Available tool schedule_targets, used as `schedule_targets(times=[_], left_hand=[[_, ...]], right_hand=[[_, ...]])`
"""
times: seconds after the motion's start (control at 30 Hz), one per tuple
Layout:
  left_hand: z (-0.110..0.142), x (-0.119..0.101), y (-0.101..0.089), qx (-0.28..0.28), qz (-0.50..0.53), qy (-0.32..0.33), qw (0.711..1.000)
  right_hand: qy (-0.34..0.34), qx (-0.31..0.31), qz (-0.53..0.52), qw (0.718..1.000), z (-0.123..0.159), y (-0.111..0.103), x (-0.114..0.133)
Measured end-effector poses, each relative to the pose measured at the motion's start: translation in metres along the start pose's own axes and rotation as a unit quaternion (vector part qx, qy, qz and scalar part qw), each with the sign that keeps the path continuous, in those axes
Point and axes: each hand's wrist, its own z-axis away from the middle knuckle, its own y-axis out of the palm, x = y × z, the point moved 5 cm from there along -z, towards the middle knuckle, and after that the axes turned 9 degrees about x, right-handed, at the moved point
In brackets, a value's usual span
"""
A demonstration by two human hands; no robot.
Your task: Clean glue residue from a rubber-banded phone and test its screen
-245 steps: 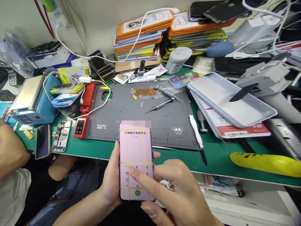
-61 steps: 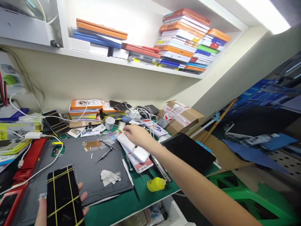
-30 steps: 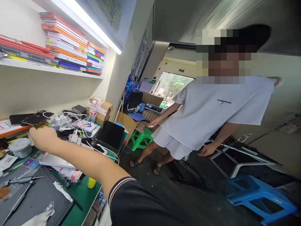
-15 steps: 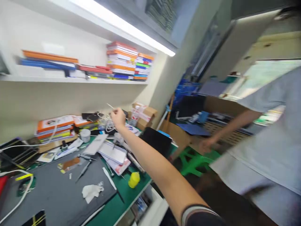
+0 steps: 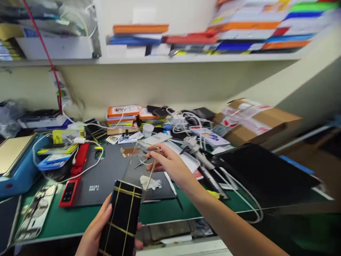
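Observation:
In my left hand (image 5: 92, 231) is a black smartphone (image 5: 121, 217) with thin yellow rubber bands crossing its face, tilted near the front edge of the bench. My right hand (image 5: 169, 161) is above the grey work mat (image 5: 106, 185), with fingers and thumb closed on the edge of a see-through phone case (image 5: 133, 170). Its thin rim shows; the rest is blurred and the mat shows through it. The case's near corner comes close to the phone; I cannot tell if they touch. A crumpled white tissue (image 5: 150, 183) lies beneath the right hand.
A red device (image 5: 69, 192) lies at the mat's left, beside an opened phone (image 5: 36, 213) and a blue machine (image 5: 18, 167). Cables, stacked boxes (image 5: 122, 115) and a cardboard box (image 5: 258, 121) line the back. At right lies a black flat panel (image 5: 269, 174).
The view has swung left. My right hand has come back from the clutter at the far side and now holds the clear case. My left hand has come into view with the banded phone.

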Motion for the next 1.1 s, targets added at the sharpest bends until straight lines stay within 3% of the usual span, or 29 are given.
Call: schedule_targets(times=[0.1,0.2,0.27,0.37,0.5,0.7,0.77,0.9,0.97,1.0,1.03,1.1], left_hand=[[0.004,-0.006,0.009,-0.015,-0.048,0.044,0.998],[0.003,-0.01,0.004,-0.056,-0.115,0.043,0.991],[0.002,-0.02,-0.003,-0.1,-0.22,0.089,0.966],[0.001,-0.036,-0.012,-0.162,-0.367,0.133,0.906],[0.001,-0.05,-0.02,-0.207,-0.485,0.052,0.848],[-0.005,-0.065,-0.008,-0.186,-0.593,0.017,0.783],[-0.009,-0.069,-0.002,-0.208,-0.635,0.03,0.743],[-0.01,-0.084,0.009,-0.285,-0.745,0.085,0.597],[-0.003,-0.095,0.014,-0.321,-0.756,0.158,0.548],[0.002,-0.099,0.014,-0.332,-0.733,0.201,0.558],[0.007,-0.101,0.011,-0.333,-0.69,0.234,0.599],[0.011,-0.095,-0.001,-0.294,-0.549,0.23,0.747]], right_hand=[[0.044,0.044,-0.017,0.998,0.016,0.029,-0.033],[0.103,0.087,-0.074,0.988,0.031,0.054,-0.06],[0.123,0.107,-0.107,0.981,0.039,0.065,-0.072],[0.118,0.111,-0.13,0.978,0.046,0.072,-0.08],[0.116,0.122,-0.162,0.972,0.053,0.07,-0.083],[0.134,0.133,-0.188,0.964,0.062,0.074,-0.096],[0.142,0.128,-0.198,0.961,0.063,0.076,-0.101],[0.14,0.097,-0.243,0.955,0.064,0.077,-0.106],[0.132,0.072,-0.27,0.951,0.065,0.075,-0.106],[0.126,0.062,-0.28,0.95,0.065,0.073,-0.105],[0.118,0.054,-0.289,0.948,0.066,0.071,-0.104],[0.1,0.043,-0.307,0.945,0.066,0.067,-0.101]])
